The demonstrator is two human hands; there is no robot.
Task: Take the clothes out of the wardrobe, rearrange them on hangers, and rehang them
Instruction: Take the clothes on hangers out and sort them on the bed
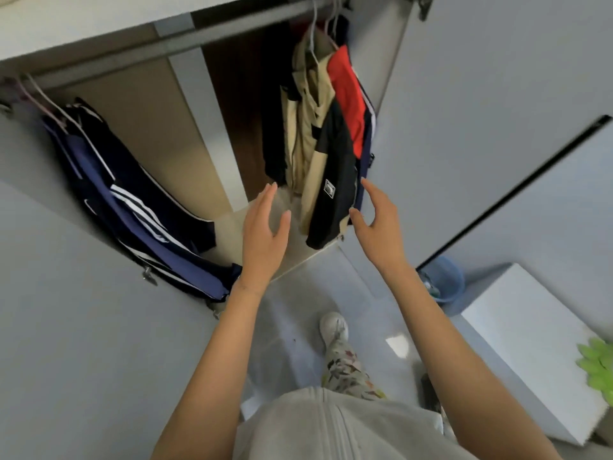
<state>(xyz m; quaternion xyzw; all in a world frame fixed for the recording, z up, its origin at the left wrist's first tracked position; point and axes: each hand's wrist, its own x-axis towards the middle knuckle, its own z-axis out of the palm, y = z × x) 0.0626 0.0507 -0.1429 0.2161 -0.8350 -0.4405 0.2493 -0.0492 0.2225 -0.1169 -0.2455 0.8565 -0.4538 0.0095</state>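
Observation:
The wardrobe stands open with a grey rail (185, 38) across its top. A beige and black jacket (318, 144) hangs on a hanger at the right end of the rail, with a red and navy garment (348, 97) beside it. At the left end hang navy track clothes (132, 200) with white stripes. My left hand (265, 234) is raised just left of the jacket's hem, fingers straight, holding nothing. My right hand (378, 224) is raised at the hem's right side, fingers relaxed; its fingertips are at the fabric's edge.
The wardrobe doors stand open to the left (83, 327) and right (481, 111). A blue bucket (444, 280) sits on the floor at the right, beside a white box (530, 353). Something green (597, 363) lies at the right edge. My foot (333, 327) is on the pale floor.

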